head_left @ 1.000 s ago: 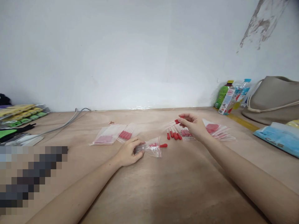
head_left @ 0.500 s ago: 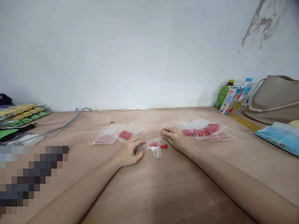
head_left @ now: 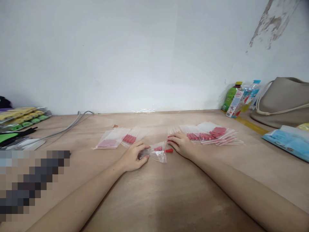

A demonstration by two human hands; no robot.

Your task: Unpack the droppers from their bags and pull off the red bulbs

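My left hand point(head_left: 135, 157) is closed with thumb and fingers around the end of a clear zip-lock bag point(head_left: 161, 157) lying on the table. Inside show red-bulbed droppers, and one red bulb point(head_left: 169, 150) sticks out past the bag's red-lined mouth. To the right, my right hand point(head_left: 181, 145) bends its fingers down over a group of thin clear dropper tubes point(head_left: 174, 130); a bit of red shows at its fingertips. Just beside that hand lie bagged red-bulbed droppers point(head_left: 206, 136). Beyond my left hand are more droppers point(head_left: 129, 138) and flat zip-lock bags point(head_left: 108, 142).
Bottles point(head_left: 232, 100) and a grey drawstring bag point(head_left: 280, 103) stand at the back right, with a blue packet point(head_left: 288, 140) before them. A grey cable point(head_left: 70, 125) and packs of yellow and green items point(head_left: 25, 117) lie at left. A white wall point(head_left: 145, 64) closes the back.
My right hand's fingers have drawn in a little over the droppers, with red now at their tips. My left hand and its bag stay almost still.
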